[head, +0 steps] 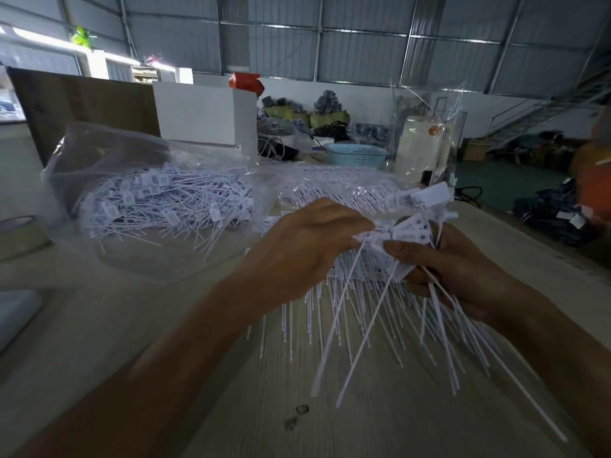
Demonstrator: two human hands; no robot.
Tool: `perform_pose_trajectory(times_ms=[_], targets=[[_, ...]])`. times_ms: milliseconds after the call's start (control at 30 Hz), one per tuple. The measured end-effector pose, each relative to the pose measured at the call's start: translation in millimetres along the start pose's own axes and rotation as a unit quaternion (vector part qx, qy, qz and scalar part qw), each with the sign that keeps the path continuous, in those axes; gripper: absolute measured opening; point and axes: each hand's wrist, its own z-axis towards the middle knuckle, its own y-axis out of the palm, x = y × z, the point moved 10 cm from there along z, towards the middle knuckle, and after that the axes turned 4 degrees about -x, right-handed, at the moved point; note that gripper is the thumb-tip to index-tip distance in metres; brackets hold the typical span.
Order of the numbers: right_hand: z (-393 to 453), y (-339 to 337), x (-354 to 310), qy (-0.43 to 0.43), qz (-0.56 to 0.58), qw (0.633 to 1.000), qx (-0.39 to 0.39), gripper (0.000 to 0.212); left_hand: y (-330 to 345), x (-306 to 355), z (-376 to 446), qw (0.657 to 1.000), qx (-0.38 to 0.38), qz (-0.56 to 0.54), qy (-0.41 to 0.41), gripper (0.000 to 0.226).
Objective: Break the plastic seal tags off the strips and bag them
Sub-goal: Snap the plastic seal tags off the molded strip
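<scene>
Both hands meet over the wooden table [165, 342] at the centre right. My left hand [307, 246] pinches the flat head of a white plastic seal tag [373, 234] whose long tail hangs down towards me. My right hand [456, 269] grips a bunch of several loose seal tags [413, 226], heads fanned upward, tails trailing over the table. Under the hands lies a pile of tag strips [330, 299] with tails pointing at me. A clear plastic bag [99, 150] holding many separated tags [158, 200] lies at the left.
More tag strips in clear wrap [334, 190] lie behind my hands. Farther back stand a white box [205, 114], a blue basket [355, 155], a white canister [420, 147] and a brown cardboard sheet [82, 100]. Something orange [591, 180] shows at the right edge.
</scene>
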Motion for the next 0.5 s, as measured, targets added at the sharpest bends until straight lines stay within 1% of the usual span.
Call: perform_pose_trajectory(times_ms=[67,167,267,333,400,433,500], targets=[[0.6,1.8,-6.7,-0.027,-0.041,0.999,0.005,0.021,-1.4,1.6,-0.1,1.000,0.018,0.008,0.005,0.020],[0.3,5.6,-16.8,-0.059,-0.090,0.994,0.011,0.035,-3.5,1.3,0.0,0.999,0.033,-0.008,-0.002,0.023],[-2.9,6.4,-25.6,-0.079,-0.162,0.983,0.027,0.040,-7.1,-2.7,0.7,0.998,0.044,-0.036,-0.024,0.017],[-5.2,13.4,-29.0,-0.093,-0.251,0.963,0.030,0.034,-5.5,-9.0,1.5,0.995,0.038,-0.071,-0.065,0.015],[-5.3,29.9,-27.4,-0.109,-0.313,0.943,0.004,0.014,0.1,-11.4,3.3,0.990,0.026,-0.100,-0.097,0.015],[-3.8,34.0,-25.5,-0.113,-0.318,0.941,-0.004,0.008,3.7,-13.4,4.8,0.988,0.018,-0.110,-0.111,0.016],[-1.1,25.9,-26.7,-0.104,-0.307,0.946,0.014,0.011,7.5,-24.4,4.2,0.977,0.015,-0.151,-0.150,0.017]])
